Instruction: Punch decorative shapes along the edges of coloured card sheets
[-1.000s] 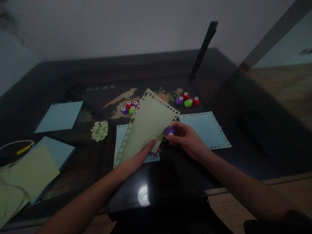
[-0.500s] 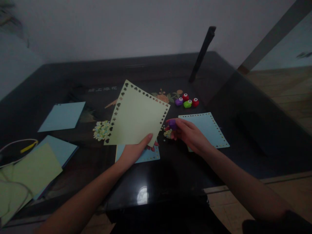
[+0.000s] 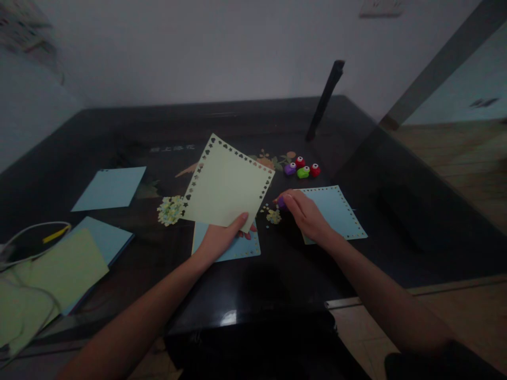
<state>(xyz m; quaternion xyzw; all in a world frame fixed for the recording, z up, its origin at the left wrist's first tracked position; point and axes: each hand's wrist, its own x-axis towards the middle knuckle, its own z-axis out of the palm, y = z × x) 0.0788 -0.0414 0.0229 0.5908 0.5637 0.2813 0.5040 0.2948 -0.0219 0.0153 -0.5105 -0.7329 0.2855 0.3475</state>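
My left hand [image 3: 232, 232] pinches the lower right corner of a pale green paper sheet [image 3: 227, 184], its thumb on top. Heart and star holes line the sheet's left, top and right edges. Closed around a purple craft punch [image 3: 281, 202], my right hand [image 3: 307, 211] is just right of the sheet, apart from it. Partly under the left hand lies a blue sheet [image 3: 225, 248] with a punched border. Another punched blue sheet [image 3: 335, 211] lies beneath and beyond the right hand. Small paper cut-outs [image 3: 273, 215] are scattered between the hands.
Several red, green and purple punches [image 3: 303, 172] stand together at the back. A heap of paper cut-outs [image 3: 171, 210] sits left of the held sheet. Blue paper [image 3: 111, 188], green paper [image 3: 67, 264] and a white cable [image 3: 24, 229] lie at left. A black post [image 3: 325, 100] rises behind.
My right hand has turned and the purple punch now shows less between its fingers. The green sheet stays in my left hand, tilted slightly differently. The whole view has shifted a little.
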